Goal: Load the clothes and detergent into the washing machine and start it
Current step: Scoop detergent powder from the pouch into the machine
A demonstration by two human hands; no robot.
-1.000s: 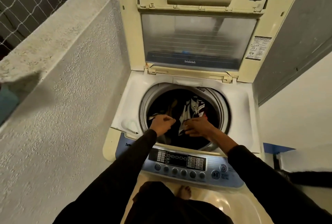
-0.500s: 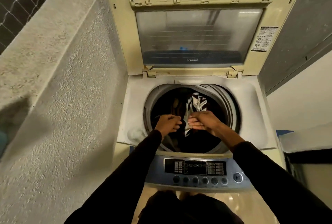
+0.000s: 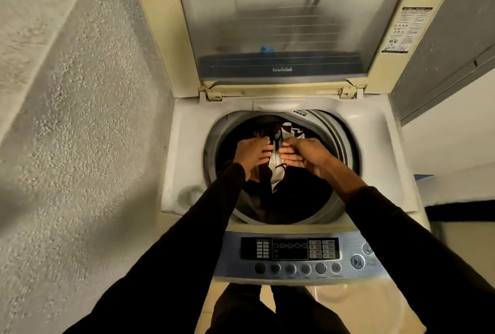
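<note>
A top-loading washing machine (image 3: pixel 187 146) stands with its lid (image 3: pixel 278 25) raised. Dark clothes (image 3: pixel 302 199) lie in the drum (image 3: pixel 345 151). Both my hands are over the drum opening, facing each other. A black-and-white patterned garment (image 3: pixel 276 173) hangs between them. My left hand (image 3: pixel 251 154) has its fingers stretched out, the tips against the garment. My right hand (image 3: pixel 305 155) has its fingers curled at the garment's upper edge. No detergent is in view.
The control panel (image 3: pixel 292 250) with a row of round buttons runs along the machine's near edge. A rough plaster wall (image 3: pixel 80 132) stands close on the left. A grey panel (image 3: pixel 442 52) and a pale wall are on the right.
The camera has moved closer over the drum. Both hands have moved further out over the opening, and the left fingers have straightened from a pinch.
</note>
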